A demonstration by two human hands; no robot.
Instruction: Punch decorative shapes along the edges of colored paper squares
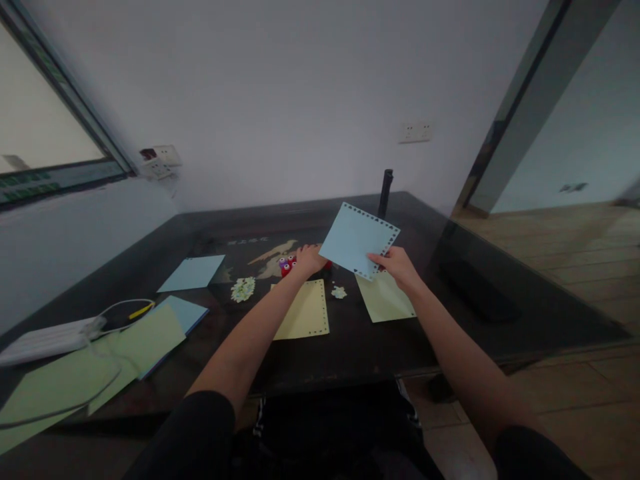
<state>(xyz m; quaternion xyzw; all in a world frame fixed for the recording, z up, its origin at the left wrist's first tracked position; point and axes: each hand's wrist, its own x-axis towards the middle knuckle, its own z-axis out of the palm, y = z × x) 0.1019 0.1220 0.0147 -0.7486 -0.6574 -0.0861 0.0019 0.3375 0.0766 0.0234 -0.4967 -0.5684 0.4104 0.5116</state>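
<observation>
My right hand (395,265) pinches the lower right edge of a light blue sheet of paper (357,237), held tilted above the table. Small punched holes run along its top and right edges, with a few at the bottom. Palm down, my left hand (311,259) rests among small red and purple objects with white eye-like spots (287,265), fingers spread; part of what lies beneath is hidden. Below it is a yellow sheet (303,313) with holes along its edges. Another pale yellow sheet (385,300) lies under the blue one. Paper bits (339,292) lie between them.
A bigger heap of paper bits (243,289) and a blue sheet (193,273) lie to the left. Further left are stacked green sheets (145,340), a white power strip (50,340) with a cable, and a yellow pen-like item (141,311). A black upright cylinder (385,193) stands behind.
</observation>
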